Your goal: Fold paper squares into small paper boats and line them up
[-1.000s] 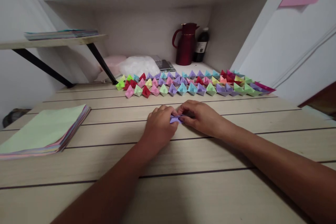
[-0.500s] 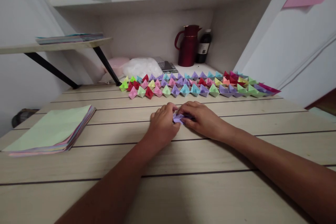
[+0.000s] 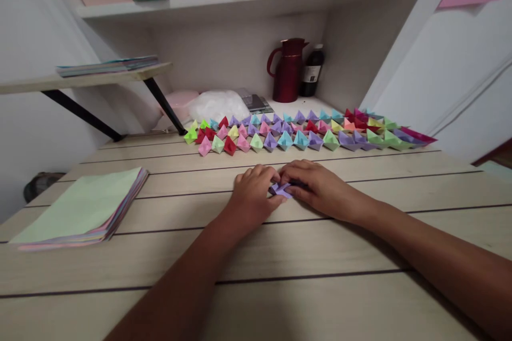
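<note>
A small piece of folded purple paper (image 3: 283, 190) lies between my hands, low over the wooden tabletop (image 3: 320, 248). My left hand (image 3: 255, 192) grips its left side, thumb in front and fingers curled behind. From the other side my right hand (image 3: 314, 186) pinches the paper with thumb and bent fingers. The fingers cover much of the paper, so its full shape is hidden. Beyond my hands stand several rows of folded paper boats (image 3: 285, 140) in purple, blue, green, pink, red and yellow.
To the left lies a stack of coloured paper (image 3: 80, 205), pale green on top. A raised shelf on black legs (image 3: 164, 104) stands behind it. At the back are a dark red jug (image 3: 288, 72), a dark bottle (image 3: 312, 72) and a white plastic bag (image 3: 219, 105).
The view has shifted slightly, so most things sit a little lower in the picture. Both hands still hold the purple paper, now slightly further right, and its visible folds look a little different.
</note>
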Demonstrator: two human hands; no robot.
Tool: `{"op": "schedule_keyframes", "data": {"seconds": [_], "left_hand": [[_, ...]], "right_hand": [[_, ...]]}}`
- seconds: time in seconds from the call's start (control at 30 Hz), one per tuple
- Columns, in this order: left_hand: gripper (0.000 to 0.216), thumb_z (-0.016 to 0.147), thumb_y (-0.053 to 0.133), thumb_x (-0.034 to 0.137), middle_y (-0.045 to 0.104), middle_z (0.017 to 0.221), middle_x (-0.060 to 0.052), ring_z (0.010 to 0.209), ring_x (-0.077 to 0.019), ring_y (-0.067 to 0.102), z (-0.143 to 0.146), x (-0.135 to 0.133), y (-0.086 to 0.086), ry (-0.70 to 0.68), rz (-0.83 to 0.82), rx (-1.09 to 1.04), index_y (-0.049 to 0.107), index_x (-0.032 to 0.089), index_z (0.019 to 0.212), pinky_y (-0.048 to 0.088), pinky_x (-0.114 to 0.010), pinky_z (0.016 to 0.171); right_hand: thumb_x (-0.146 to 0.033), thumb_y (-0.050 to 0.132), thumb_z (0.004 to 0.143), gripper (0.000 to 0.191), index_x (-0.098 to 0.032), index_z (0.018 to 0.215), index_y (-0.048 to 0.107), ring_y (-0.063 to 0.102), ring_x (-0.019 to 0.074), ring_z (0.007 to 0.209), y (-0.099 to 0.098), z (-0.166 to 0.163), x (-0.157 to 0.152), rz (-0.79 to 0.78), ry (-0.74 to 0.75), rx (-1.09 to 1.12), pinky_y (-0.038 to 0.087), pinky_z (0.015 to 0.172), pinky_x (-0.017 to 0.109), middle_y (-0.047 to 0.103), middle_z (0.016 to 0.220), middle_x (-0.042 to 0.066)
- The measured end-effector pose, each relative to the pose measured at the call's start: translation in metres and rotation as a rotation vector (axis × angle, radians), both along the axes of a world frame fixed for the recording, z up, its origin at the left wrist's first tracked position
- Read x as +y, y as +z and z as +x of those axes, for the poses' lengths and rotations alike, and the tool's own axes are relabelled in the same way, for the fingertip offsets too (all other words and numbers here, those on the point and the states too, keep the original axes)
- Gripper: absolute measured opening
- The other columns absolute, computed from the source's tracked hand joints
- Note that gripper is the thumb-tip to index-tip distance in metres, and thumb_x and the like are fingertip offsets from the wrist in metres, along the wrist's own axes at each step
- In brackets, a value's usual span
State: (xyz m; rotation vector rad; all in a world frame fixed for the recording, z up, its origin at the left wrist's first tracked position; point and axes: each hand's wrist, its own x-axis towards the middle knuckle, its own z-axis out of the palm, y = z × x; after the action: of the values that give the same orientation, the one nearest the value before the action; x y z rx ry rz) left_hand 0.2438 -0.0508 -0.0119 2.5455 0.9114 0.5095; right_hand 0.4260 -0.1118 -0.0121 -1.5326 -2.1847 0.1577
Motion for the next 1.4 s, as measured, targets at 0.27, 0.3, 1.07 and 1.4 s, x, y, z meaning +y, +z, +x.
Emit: {"op": "schedule_keyframes", "data": {"seconds": [0.27, 0.3, 1.07, 1.4], "left_hand": [[0.038, 0.07, 0.074, 0.029, 0.06, 0.111, 0.002, 0.103, -0.0213, 0.055, -0.002, 0.008, -0.003, -0.029, -0.092, -0.073, 0.054, 0.029, 0.103, 0.032, -0.041, 0.093], [0.043, 0.069, 0.074, 0.028, 0.06, 0.112, 0.002, 0.101, -0.0208, 0.056, -0.002, 0.008, -0.004, -0.031, -0.102, -0.09, 0.052, 0.03, 0.106, 0.032, -0.041, 0.093], [0.017, 0.074, 0.067, 0.022, 0.064, 0.1, 0.001, 0.099, -0.019, 0.056, 0.0, 0.009, 0.005, -0.102, -0.077, -0.134, 0.059, 0.024, 0.089, 0.039, -0.034, 0.09], [0.004, 0.079, 0.057, 0.02, 0.066, 0.081, 0.002, 0.079, -0.0142, 0.06, -0.001, 0.011, 0.004, -0.033, -0.27, -0.287, 0.06, 0.021, 0.079, 0.046, -0.026, 0.076]], "right_hand": [[-0.013, 0.058, 0.081, 0.015, -0.023, 0.092, 0.063, 0.058, 0.0217, 0.095, 0.003, 0.0, 0.0, -0.034, -0.02, 0.13, 0.042, 0.087, 0.037, 0.065, 0.101, 0.005], [-0.013, 0.058, 0.081, 0.015, -0.023, 0.092, 0.063, 0.058, 0.0217, 0.095, 0.003, 0.0, 0.0, -0.034, -0.021, 0.136, 0.042, 0.087, 0.036, 0.065, 0.1, 0.005], [-0.013, 0.058, 0.08, 0.011, -0.02, 0.087, 0.063, 0.059, 0.0217, 0.094, 0.004, 0.001, 0.003, -0.041, -0.068, 0.184, 0.044, 0.087, 0.037, 0.065, 0.097, 0.007], [-0.013, 0.057, 0.082, 0.013, -0.021, 0.088, 0.064, 0.059, 0.0208, 0.097, 0.0, 0.005, 0.005, -0.052, -0.019, 0.236, 0.044, 0.089, 0.036, 0.066, 0.101, 0.006]]}}
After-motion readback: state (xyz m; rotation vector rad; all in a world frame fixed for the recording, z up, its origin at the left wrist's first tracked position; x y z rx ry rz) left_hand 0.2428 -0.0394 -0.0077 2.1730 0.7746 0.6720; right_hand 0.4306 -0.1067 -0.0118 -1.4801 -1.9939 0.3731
